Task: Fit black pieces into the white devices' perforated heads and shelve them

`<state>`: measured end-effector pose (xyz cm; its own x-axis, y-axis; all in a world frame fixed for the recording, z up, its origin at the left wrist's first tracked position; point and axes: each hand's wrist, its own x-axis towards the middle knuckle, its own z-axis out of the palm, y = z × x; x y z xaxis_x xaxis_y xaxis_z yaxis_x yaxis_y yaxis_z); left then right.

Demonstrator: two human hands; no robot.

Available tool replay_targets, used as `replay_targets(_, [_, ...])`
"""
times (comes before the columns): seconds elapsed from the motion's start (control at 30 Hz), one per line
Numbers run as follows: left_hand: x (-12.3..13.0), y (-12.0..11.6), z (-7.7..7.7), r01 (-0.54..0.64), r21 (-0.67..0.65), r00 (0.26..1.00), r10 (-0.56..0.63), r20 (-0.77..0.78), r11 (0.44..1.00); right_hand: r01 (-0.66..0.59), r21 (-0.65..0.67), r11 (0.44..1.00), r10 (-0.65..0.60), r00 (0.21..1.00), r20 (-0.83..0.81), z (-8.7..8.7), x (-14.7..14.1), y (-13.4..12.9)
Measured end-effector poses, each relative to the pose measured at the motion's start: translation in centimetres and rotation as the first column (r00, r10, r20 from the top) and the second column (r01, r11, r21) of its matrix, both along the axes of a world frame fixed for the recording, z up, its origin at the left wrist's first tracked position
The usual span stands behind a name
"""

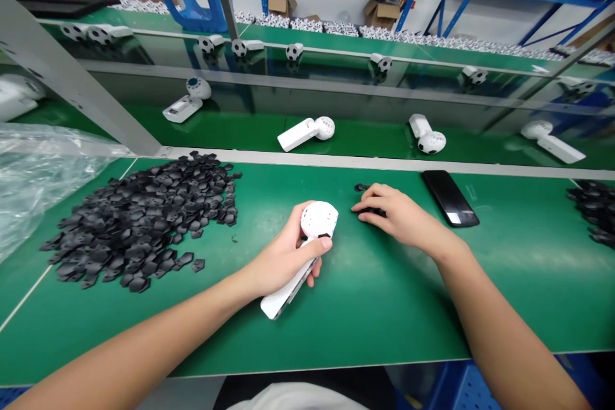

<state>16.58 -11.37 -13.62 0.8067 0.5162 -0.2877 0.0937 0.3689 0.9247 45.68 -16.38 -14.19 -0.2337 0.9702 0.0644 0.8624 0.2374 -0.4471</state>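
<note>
My left hand (293, 253) is closed around a white ball-headed device (319, 219), holding it tilted above the green table, handle toward me. One black patch shows on its round head near my thumb. Over to the right, my right hand (391, 211) reaches down to a few small black pentagon pieces (361, 188) on the table. Its fingers are bent and apart, partly covering some of those pieces. A big heap of the same black pentagon pieces (158, 211) lies left of my left hand.
A black phone (450, 197) lies right of my right hand. Another pile of black pieces (596, 208) is at the right edge. Beyond the metal rail, several white devices (307, 133) lie on a green surface. Clear plastic film (43, 173) covers the left side, beside a slanted metal post (81, 70).
</note>
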Motion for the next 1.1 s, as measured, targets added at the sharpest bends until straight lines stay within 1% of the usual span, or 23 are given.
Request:
replay_targets(0.13, [0.0, -0.1, 0.1, -0.004, 0.002, 1.0, 0.004, -0.001, 1.0, 0.011, -0.047, 0.999, -0.014, 0.997, -0.071, 0.4, -0.3, -0.1])
replay_targets(0.3, [0.0, -0.1, -0.1, -0.001, -0.005, 1.0, 0.001, -0.007, 1.0, -0.024, -0.037, 0.999, 0.02, 0.994, -0.109, 0.4, -0.6, 0.1])
replay_targets(0.37, [0.0, -0.1, -0.2, -0.003, -0.007, 1.0, 0.003, 0.0, 1.0, -0.01, 0.0, 1.0, 0.01, 0.992, -0.123, 0.0, -0.9, 0.3])
replay_targets(0.47, [0.0, -0.1, -0.5, -0.013, -0.007, 1.0, 0.014, 0.011, 1.0, 0.069, 0.1, 0.993, -0.055, 0.989, -0.138, -0.7, -1.8, 0.6])
replay_targets(0.5, [0.0, -0.1, -0.5, -0.015, -0.006, 1.0, 0.015, 0.012, 1.0, 0.077, 0.115, 0.99, -0.06, 0.988, -0.139, -0.9, -2.2, 0.7])
replay_targets(0.6, [0.0, -0.1, -0.5, -0.015, -0.005, 1.0, 0.016, 0.015, 1.0, 0.024, 0.085, 0.996, -0.014, 0.993, -0.116, -0.7, -3.0, 0.5])
replay_targets(0.67, [0.1, -0.1, -0.5, -0.02, -0.01, 1.0, 0.02, 0.024, 1.0, 0.007, 0.075, 0.997, -0.002, 0.997, -0.076, -0.4, -2.9, 0.3])
replay_targets(0.8, [0.2, -0.1, -0.3, -0.033, -0.019, 0.999, 0.033, 0.035, 0.999, 0.07, 0.1, 0.993, -0.067, 0.997, -0.032, 0.0, -1.5, 0.1])
replay_targets(0.87, [0.2, -0.1, -0.2, -0.032, -0.019, 0.999, 0.033, 0.027, 0.999, 0.079, 0.087, 0.993, -0.076, 0.996, -0.037, -0.2, -1.0, 0.2])
replay_targets(0.93, [0.2, -0.1, -0.3, -0.03, -0.021, 0.999, 0.031, 0.02, 0.999, 0.059, 0.081, 0.995, -0.056, 0.998, -0.04, -0.4, -1.0, 0.3])
replay_targets(1.1, [0.1, 0.0, -0.4, -0.033, -0.042, 0.998, 0.035, 0.054, 0.999, -0.013, 0.093, 0.996, 0.016, 0.999, -0.028, -1.0, -2.1, 0.6])
